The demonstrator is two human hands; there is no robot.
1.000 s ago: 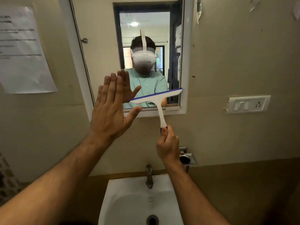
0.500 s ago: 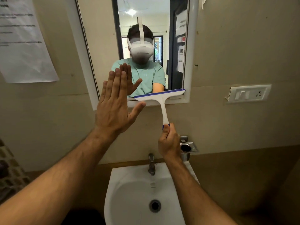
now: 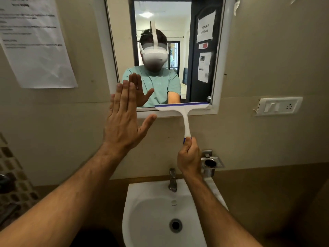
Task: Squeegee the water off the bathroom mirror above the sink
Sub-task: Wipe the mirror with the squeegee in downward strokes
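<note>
A white-framed mirror [image 3: 122,50] hangs on the beige wall above a white sink [image 3: 142,211]. My right hand [image 3: 189,157] grips the lower end of a white squeegee [image 3: 186,120] with a blue blade edge. The blade lies level along the mirror's bottom right edge, over the lower frame. My left hand [image 3: 124,122] is flat, fingers straight and together, against the mirror's lower left corner and frame, thumb spread toward the blade's left end. The mirror reflects a person in a green shirt wearing a headset.
A chrome tap [image 3: 172,180] stands at the back of the sink. A metal cup holder [image 3: 211,163] is fixed to the wall just right of my right hand. A switch plate [image 3: 279,106] sits at the right, a paper notice [image 3: 35,43] at the upper left.
The squeegee blade has slid down from the lower glass to the mirror's bottom edge and levelled out. My left hand stays flat at the lower left corner.
</note>
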